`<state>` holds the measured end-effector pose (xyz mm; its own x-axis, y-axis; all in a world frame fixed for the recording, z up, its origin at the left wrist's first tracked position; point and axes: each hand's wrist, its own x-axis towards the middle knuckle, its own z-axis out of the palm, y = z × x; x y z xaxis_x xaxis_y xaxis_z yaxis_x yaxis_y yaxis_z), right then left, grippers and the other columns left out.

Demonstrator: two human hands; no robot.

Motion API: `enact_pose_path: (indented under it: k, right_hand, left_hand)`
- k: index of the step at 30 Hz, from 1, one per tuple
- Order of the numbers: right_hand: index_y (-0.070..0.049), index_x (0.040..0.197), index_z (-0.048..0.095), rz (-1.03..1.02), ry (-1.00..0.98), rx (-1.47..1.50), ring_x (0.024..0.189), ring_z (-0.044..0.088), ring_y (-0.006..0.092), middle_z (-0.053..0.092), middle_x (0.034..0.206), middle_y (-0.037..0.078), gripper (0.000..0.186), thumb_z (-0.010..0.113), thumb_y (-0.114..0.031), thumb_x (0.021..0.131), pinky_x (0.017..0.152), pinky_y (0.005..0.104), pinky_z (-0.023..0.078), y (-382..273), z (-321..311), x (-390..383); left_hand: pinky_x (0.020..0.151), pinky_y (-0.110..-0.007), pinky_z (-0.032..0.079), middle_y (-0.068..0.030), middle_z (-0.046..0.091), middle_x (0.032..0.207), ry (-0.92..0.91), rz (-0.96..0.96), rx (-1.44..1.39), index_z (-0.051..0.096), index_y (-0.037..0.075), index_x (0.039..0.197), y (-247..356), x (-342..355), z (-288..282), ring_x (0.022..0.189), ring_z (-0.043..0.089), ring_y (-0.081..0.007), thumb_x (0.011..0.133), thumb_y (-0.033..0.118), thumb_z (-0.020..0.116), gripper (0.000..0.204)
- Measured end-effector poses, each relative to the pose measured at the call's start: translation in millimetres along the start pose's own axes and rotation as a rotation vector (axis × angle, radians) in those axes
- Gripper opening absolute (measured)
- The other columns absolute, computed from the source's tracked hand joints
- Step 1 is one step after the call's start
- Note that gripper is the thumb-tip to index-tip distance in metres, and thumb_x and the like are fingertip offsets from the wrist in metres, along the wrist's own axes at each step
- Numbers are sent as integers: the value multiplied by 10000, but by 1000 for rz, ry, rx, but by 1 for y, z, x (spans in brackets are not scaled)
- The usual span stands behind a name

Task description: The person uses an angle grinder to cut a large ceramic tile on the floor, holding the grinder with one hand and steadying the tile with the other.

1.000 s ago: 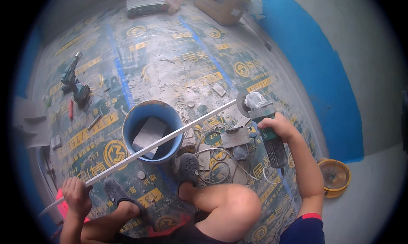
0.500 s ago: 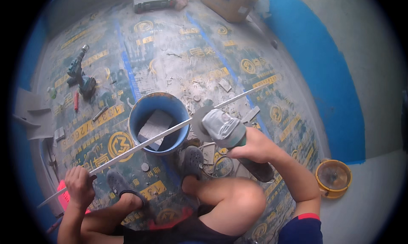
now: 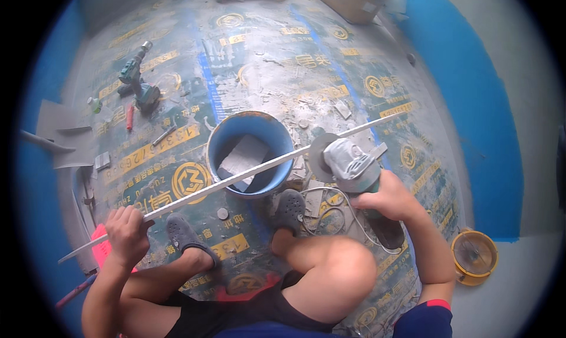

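Observation:
My left hand (image 3: 128,235) is closed round the lower-left end of a long, thin white strip (image 3: 203,192). The strip slants up to the right, across the top of a blue bucket (image 3: 276,133). Inside the bucket lies a broken pale tile piece (image 3: 243,159). In my right hand (image 3: 390,198) is an angle grinder (image 3: 352,164) with a dusty grey-white head. Its round disc (image 3: 319,157) stands at the strip just right of the bucket; whether it touches the strip I cannot tell. My feet in grey clogs (image 3: 290,210) are close to the bucket.
A cordless drill (image 3: 141,87), a red stick-like tool (image 3: 130,117) and a marker-like rod (image 3: 164,136) lie at left. Nearby is a shovel (image 3: 65,139). A looped cord (image 3: 348,205) lies under the grinder. A round yellow-rimmed lamp (image 3: 474,256) stands at right, a cardboard box (image 3: 348,2) far off.
The view has shifted, so the scene sits farther right. Relative to the bucket, the grinder has moved slightly right, and more of the cord shows. Both hands keep their holds.

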<state>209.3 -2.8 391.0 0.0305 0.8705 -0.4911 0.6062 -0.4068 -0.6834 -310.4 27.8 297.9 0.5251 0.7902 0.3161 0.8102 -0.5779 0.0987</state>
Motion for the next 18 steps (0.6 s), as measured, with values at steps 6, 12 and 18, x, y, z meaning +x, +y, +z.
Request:
enact_pose_path:
  k: [6, 12, 18]
  right_hand:
    - [15, 1114, 671, 7, -82, 33, 862, 637, 176, 706, 946, 101, 485, 774, -201, 693, 835, 344, 520, -7, 9, 0]
    - [12, 1196, 633, -124, -111, -75, 916, 685, 282, 713, 1004, 188, 581, 768, -247, 693, 866, 385, 527, -37, 46, 2]
    - [17, 1197, 644, -64, -94, -101, 950, 671, 226, 716, 1039, 153, 578, 794, -218, 689, 890, 360, 515, -45, 50, -5]
  left_hand:
    - [618, -437, 376, -94, 510, 696, 55, 34, -32, 480, 71, 730, 6, 11, -9, 665, 533, -321, 688, 84, 762, 285]
    - [622, -432, 383, -90, 509, 697, 55, 31, -20, 479, 76, 729, 9, 11, -7, 669, 536, -318, 710, 94, 759, 280]
    - [632, -429, 383, -94, 508, 703, 79, 37, -14, 480, 75, 739, 8, 8, -4, 684, 536, -319, 721, 106, 754, 276]
